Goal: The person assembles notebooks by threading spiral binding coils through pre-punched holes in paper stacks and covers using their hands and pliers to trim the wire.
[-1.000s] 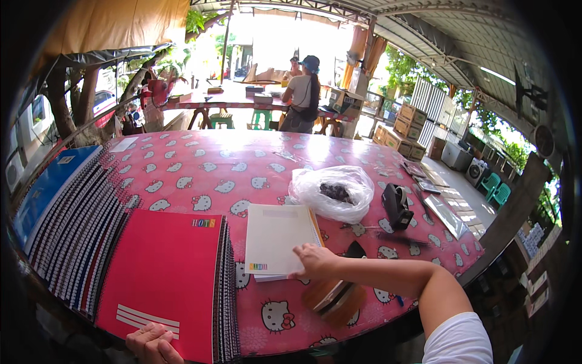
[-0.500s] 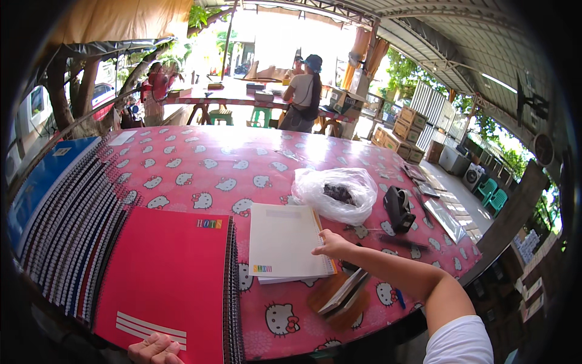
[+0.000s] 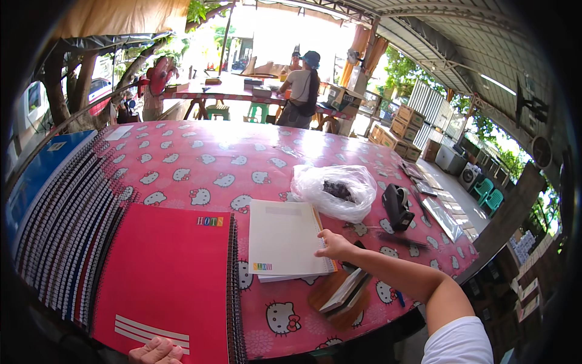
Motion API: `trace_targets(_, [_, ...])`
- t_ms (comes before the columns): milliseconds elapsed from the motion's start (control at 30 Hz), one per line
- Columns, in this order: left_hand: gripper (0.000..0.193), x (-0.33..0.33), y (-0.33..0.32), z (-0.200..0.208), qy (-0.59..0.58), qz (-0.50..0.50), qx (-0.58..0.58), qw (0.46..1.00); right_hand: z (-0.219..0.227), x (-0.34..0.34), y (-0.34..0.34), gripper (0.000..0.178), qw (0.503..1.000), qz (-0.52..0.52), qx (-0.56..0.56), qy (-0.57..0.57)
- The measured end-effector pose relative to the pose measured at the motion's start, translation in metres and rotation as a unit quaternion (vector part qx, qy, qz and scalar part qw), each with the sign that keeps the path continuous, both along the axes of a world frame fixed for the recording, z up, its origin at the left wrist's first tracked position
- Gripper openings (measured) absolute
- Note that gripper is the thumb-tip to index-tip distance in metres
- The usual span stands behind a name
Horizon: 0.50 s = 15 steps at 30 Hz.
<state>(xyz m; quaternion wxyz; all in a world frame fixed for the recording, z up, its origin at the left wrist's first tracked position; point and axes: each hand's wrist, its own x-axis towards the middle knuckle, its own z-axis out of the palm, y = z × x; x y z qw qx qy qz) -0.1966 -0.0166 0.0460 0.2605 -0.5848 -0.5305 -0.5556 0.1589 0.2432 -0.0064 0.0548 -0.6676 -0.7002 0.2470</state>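
A red spiral notebook [image 3: 163, 261] tops a pile in front of me. My left hand [image 3: 156, 352] holds its near edge, fingers together on the cover and the thumb hidden. To the right lies a low stack of cream paper covers [image 3: 282, 236] with coloured edges. Across the table reaches my right hand [image 3: 333, 246], thumb and fingers closed at the right edge of that stack. Just below the right wrist, a brown wooden holder [image 3: 342, 300] with dark and pale flat pieces rests near the table's front edge.
Many spiral notebooks [image 3: 66, 242] stand overlapped at the left. Beyond the covers are a white plastic bag [image 3: 333, 193] with dark contents and a black tape dispenser [image 3: 397, 208]. The pink patterned table [image 3: 200, 161] extends away. A person [image 3: 300, 91] stands at a farther table.
The view has shifted slightly. Both hands keep nearly the same places on the red notebook and the cream covers. The far person has moved an arm.
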Motion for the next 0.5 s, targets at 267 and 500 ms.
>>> trace_targets(267, [0.026, 0.003, -0.004, -0.007, 0.011, 0.036, -0.052, 0.998, 0.014, -0.045, -0.013, 0.067, 0.908, 0.299, 0.278, -0.096])
trace_targets(500, [0.026, -0.005, -0.007, -0.013, -0.018, 0.037, -0.006, 0.999, 0.021, -0.132, -0.033, 0.051, 0.869, 0.474, 0.143, -0.021])
